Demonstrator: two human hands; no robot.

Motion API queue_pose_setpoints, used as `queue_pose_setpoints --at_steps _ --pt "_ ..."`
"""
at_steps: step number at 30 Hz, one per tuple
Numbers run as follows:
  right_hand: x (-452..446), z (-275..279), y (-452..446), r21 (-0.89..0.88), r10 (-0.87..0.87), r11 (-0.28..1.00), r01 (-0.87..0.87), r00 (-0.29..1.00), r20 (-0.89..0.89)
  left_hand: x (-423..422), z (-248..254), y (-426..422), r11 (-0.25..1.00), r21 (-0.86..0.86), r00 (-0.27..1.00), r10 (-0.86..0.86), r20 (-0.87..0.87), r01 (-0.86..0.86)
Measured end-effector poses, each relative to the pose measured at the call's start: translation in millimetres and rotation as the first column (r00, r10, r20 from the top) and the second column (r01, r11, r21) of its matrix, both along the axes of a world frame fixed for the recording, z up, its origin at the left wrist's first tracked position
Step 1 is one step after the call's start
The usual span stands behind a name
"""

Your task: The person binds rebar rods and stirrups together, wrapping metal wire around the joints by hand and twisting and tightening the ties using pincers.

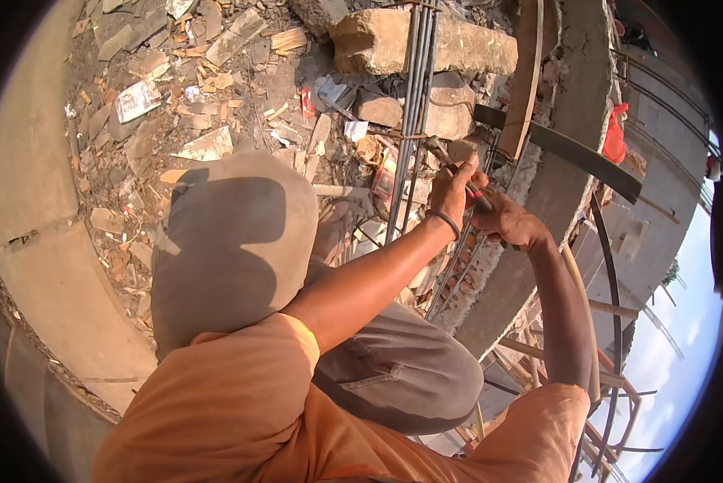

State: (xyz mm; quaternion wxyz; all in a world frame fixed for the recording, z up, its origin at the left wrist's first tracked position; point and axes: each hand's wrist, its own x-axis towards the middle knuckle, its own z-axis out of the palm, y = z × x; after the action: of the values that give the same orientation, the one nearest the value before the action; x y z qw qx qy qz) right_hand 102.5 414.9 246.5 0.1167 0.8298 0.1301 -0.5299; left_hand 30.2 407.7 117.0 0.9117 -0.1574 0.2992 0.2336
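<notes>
My left hand (453,191), with a dark band at the wrist, is closed around the upper part of a dark tool (437,150) with red marks. My right hand (506,220) grips the same tool lower down, close beside the left. The tool slants up and left, its metal end near a bundle of steel bars (418,72). Wire ties cross this bundle. The fingers hide much of the tool, so its exact kind is unclear.
Rubble and broken boards (208,145) cover the ground at left. Concrete blocks (426,42) lie behind the bars. A dark flat strip (587,157) crosses a concrete beam (567,173) at right, near a red bag (615,135). My knees are below.
</notes>
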Motion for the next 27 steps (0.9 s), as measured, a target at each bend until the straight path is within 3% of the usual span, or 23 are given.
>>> queue_pose_setpoints --at_steps 1,3,4,8,10,12,15,19,20,23,26,27 --pt "14 -4 -4 -0.008 -0.119 0.993 0.119 0.98 -0.16 -6 -3 3 1.0 0.006 0.999 -0.029 0.035 0.029" --pt "39 -10 -6 -0.084 -0.339 0.937 0.34 0.823 -0.456 -9 -18 5 0.987 0.137 0.987 -0.098 0.127 0.08" --pt "40 -12 -8 -0.081 -0.381 0.916 0.393 0.787 -0.486 -11 -19 8 0.983 0.16 0.986 -0.114 0.122 0.094" --pt "60 -15 4 -0.136 -0.308 0.95 0.281 0.776 -0.551 0 -22 5 0.979 0.203 0.994 -0.037 0.099 0.017" --pt "57 -11 15 -0.05 -0.034 0.999 0.013 0.891 -0.452 0 -24 6 0.962 0.271 0.993 -0.015 0.116 -0.017" --pt "50 -1 31 0.011 0.281 0.956 -0.292 0.91 -0.305 4 -20 8 0.96 0.277 0.999 0.013 0.04 -0.024" --pt "37 11 59 -0.198 0.565 0.797 -0.571 0.82 -0.091 5 -19 7 0.955 0.295 0.999 -0.038 0.008 0.034" --pt "55 2 83 -0.216 0.726 0.661 -0.719 0.685 -0.061 -7 -16 -18 0.964 0.211 0.987 -0.16 -0.01 0.159" --pt "48 5 92 -0.238 0.701 0.684 -0.689 0.712 -0.044 -11 -17 -29 0.98 0.129 0.988 -0.153 0.004 0.151" --pt "73 -13 88 -0.207 0.731 0.656 -0.726 0.679 -0.064 -13 -35 -68 0.928 0.074 0.929 -0.368 0.04 0.364" --pt "71 -12 91 -0.204 0.717 0.668 -0.716 0.692 -0.082 -26 -28 -59 0.985 -0.063 0.976 -0.166 -0.14 0.159" --pt "75 -14 89 -0.184 0.716 0.676 -0.714 0.695 -0.066 -25 -22 -52 0.996 -0.033 0.983 -0.083 -0.162 0.078"
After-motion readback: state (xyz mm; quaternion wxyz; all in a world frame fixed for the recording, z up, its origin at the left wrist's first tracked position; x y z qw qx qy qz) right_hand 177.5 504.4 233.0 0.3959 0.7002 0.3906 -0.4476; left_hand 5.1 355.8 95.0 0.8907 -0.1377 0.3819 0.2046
